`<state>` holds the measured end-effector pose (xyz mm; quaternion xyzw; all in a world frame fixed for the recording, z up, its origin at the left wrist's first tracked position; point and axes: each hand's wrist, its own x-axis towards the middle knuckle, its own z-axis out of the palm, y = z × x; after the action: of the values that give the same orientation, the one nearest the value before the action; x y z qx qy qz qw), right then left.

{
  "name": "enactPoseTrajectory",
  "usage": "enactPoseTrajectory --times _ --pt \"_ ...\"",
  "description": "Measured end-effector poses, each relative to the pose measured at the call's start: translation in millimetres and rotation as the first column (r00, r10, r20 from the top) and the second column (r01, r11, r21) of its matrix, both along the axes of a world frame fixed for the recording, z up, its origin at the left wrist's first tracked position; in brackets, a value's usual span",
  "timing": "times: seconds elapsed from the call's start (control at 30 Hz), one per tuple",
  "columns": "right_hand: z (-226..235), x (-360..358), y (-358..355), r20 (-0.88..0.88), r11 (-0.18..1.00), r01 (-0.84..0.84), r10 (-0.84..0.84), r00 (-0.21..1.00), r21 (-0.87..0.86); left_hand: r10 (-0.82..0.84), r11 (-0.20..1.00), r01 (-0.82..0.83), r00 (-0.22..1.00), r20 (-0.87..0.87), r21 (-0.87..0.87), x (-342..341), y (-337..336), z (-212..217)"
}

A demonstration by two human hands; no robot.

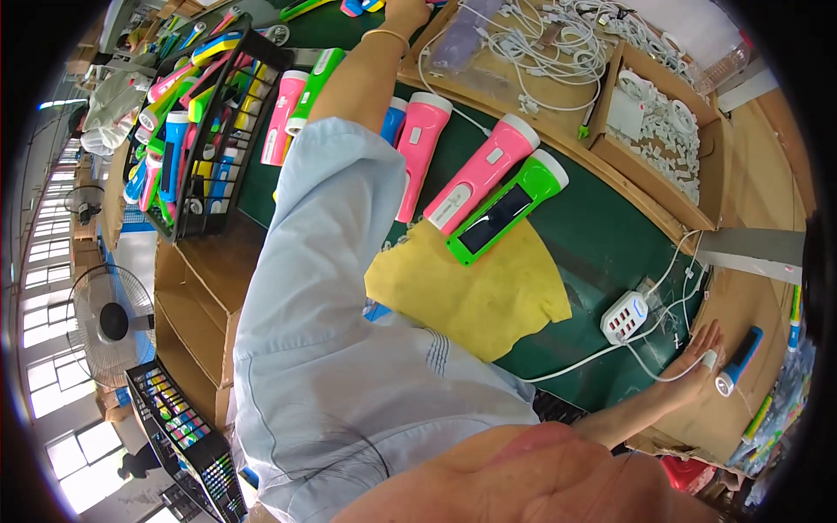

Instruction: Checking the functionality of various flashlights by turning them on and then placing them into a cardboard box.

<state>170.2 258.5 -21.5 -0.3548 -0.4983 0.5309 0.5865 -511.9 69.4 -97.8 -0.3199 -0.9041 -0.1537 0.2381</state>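
Note:
My left arm, in a pale blue sleeve, stretches across the bench. My left hand (407,14) is at the top edge, beside blue and green flashlights (356,7); its fingers are cut off from view. At the right, my right hand (695,359) has a white cable plug (710,358) at its fingers. Just beyond it a blue flashlight (739,362) with a dark panel lies on cardboard, apart from the hand. Pink flashlights (484,173) and a green flashlight (507,209) with a dark panel lie mid-bench, partly over a yellow cloth (471,292).
A white multi-port charger (624,317) with cables sits on the green bench (575,253). Cardboard trays (715,161) at the back right hold tangled white cables and small white parts. A black crate (187,228) of flashlights stands left, above an open cardboard box (187,336). Fans stand farther left.

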Motion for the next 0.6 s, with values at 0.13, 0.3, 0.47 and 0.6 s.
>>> enactPoseTrajectory --times 0.13,0.3,0.47,0.6 --pt "-8.4 4.5 -24.3 -0.351 0.877 -0.431 0.343 0.872 -0.214 0.101 0.986 -0.088 0.991 0.089 -0.142 -7.7 5.5 22.6" --pt "26.0 -41.1 -96.7 -0.165 0.682 -0.71 0.69 0.705 -0.178 -0.905 0.309 -0.302 0.198 0.376 0.902 138.1 -25.2 97.7" --pt "59.4 -110.1 -152.5 -0.25 0.497 -0.794 0.767 0.591 -0.351 -0.773 0.609 -0.202 -0.368 0.517 0.767 420.9 -79.3 109.0" --pt "49.6 -72.3 -174.3 0.272 0.806 -0.529 0.463 0.843 0.266 -0.64 0.566 -0.027 -0.645 0.418 0.824 511.5 -105.2 86.4"
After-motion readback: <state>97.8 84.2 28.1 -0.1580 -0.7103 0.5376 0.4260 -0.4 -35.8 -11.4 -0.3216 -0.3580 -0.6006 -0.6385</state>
